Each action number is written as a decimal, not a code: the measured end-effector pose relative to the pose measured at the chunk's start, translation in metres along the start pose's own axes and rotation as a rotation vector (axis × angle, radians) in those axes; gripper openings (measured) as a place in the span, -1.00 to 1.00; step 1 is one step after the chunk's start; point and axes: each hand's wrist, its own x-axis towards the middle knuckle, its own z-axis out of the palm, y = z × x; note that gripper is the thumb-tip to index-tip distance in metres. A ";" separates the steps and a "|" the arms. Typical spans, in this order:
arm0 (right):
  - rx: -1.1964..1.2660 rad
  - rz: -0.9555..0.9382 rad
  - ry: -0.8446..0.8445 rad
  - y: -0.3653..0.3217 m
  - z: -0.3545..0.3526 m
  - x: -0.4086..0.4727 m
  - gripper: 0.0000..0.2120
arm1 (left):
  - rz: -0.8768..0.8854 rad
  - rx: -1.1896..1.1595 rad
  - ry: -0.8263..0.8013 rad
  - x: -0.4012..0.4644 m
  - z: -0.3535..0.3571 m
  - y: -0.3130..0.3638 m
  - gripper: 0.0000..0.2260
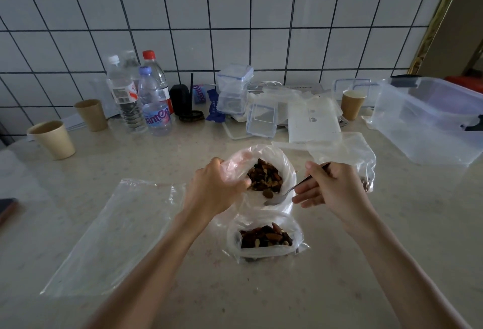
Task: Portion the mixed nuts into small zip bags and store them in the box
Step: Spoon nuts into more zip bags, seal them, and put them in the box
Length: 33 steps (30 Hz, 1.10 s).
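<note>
My left hand (218,190) grips the rim of an open clear bag (281,157), and mixed nuts (265,178) lie inside it. My right hand (332,189) holds a metal spoon (288,190) whose bowl sits inside the bag's near edge, beside the nuts. Nearer to me a smaller clear bag (264,249) stands open with nuts (265,237) in it. An empty flat zip bag (115,237) lies to the left. Another bag (347,153) lies behind my right hand. A large clear storage box (428,122) stands at the right.
Two paper cups (52,139) stand at the left and another paper cup (352,104) at the back right. Water bottles (154,101), small clear lidded containers (235,91) and a white box (313,122) crowd the back by the tiled wall. A dark phone edge (7,207) shows far left.
</note>
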 end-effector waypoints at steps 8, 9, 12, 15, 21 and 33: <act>0.027 -0.049 0.073 0.003 0.014 -0.001 -0.67 | 0.016 0.179 -0.089 -0.006 -0.002 0.002 -0.14; 0.035 -0.048 0.072 0.003 0.014 -0.001 -0.67 | 0.022 0.187 -0.093 -0.006 -0.003 0.002 -0.11; 0.056 -0.025 0.070 0.003 0.014 0.000 -0.69 | 0.019 0.190 -0.132 -0.005 -0.004 0.001 -0.04; 0.046 -0.010 0.091 0.005 0.011 0.002 -0.70 | 0.034 0.178 -0.177 -0.004 -0.003 -0.004 0.01; 0.073 -0.054 0.179 0.002 0.002 0.005 -0.68 | 0.130 0.177 -0.201 -0.003 0.002 -0.011 0.04; 0.043 -0.013 0.094 0.004 0.008 0.002 -0.70 | 0.144 0.200 -0.324 -0.004 0.000 -0.009 0.28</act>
